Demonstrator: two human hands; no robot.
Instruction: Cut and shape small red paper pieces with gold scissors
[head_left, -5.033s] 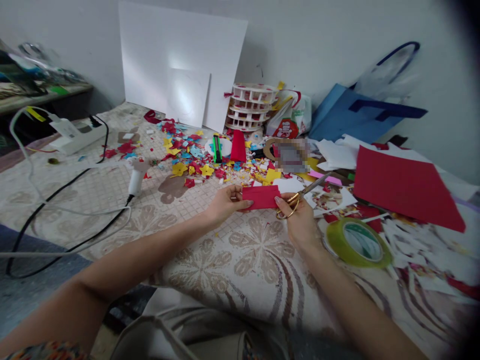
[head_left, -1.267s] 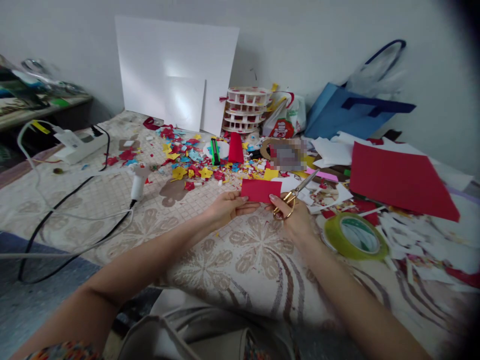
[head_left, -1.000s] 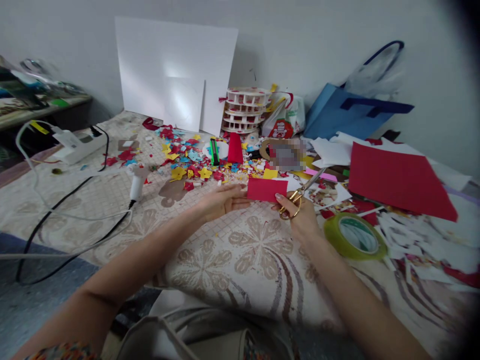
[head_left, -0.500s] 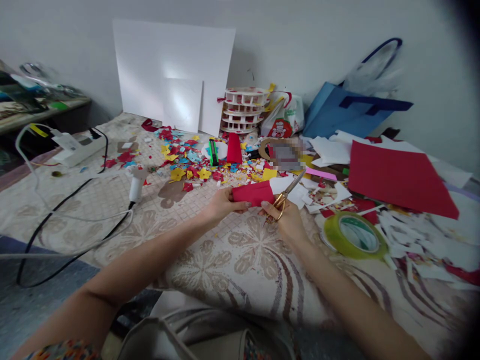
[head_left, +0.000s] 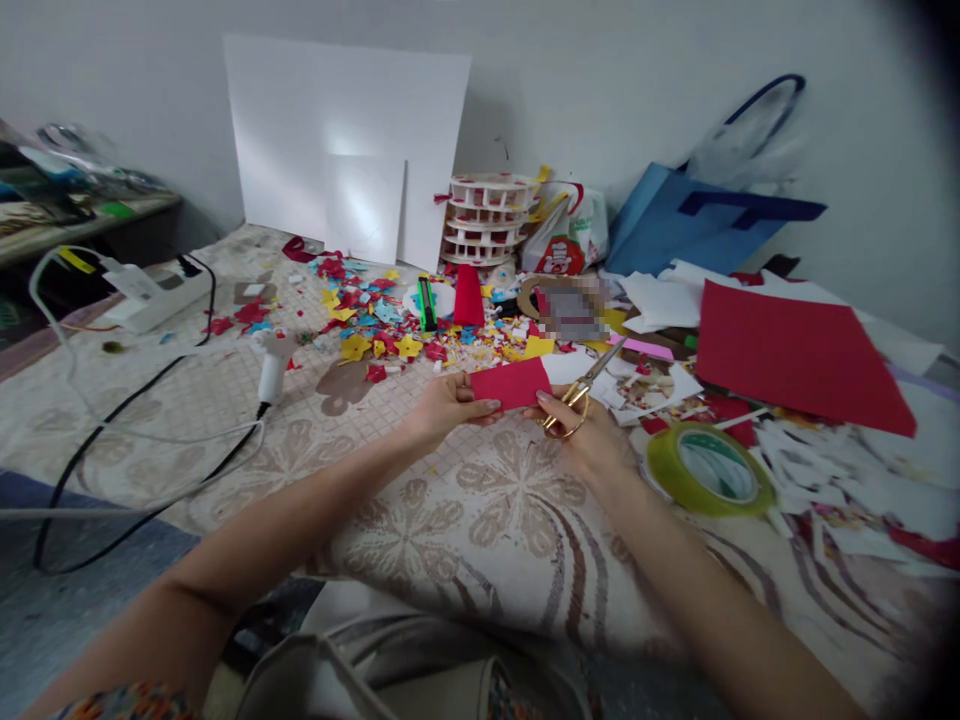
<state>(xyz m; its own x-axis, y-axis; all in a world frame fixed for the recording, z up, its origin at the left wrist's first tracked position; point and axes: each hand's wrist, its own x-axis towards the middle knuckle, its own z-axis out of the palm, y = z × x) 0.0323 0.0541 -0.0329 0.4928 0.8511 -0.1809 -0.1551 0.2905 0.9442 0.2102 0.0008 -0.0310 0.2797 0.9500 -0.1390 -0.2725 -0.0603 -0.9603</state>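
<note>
A small red paper piece point(head_left: 511, 384) is stretched between my two hands above the patterned tablecloth. My left hand point(head_left: 450, 405) pinches its left end between thumb and fingers. At its lower right corner, my right hand point(head_left: 581, 425) grips the paper with thumb and fingers. Gold-handled scissors point(head_left: 574, 398) also rest in my right hand, their blades pointing up and to the right, away from the paper. Just beyond, a red folded strip point(head_left: 469, 297) stands beside a green and black cutter-like tool point(head_left: 427, 303) among small paper flowers point(head_left: 356, 347).
A white tiered round model point(head_left: 491, 220) stands at the back. Right of my hands lie yellow-green tape point(head_left: 711, 468), a large red sheet point(head_left: 799, 355) and paper scraps. To the left are a white glue gun point(head_left: 273, 368), its cables and a power strip point(head_left: 154, 300).
The red paper has gone from slightly curled to flatter. My right hand, with the scissors, has shifted a little to the right. My left hand stays almost in place.
</note>
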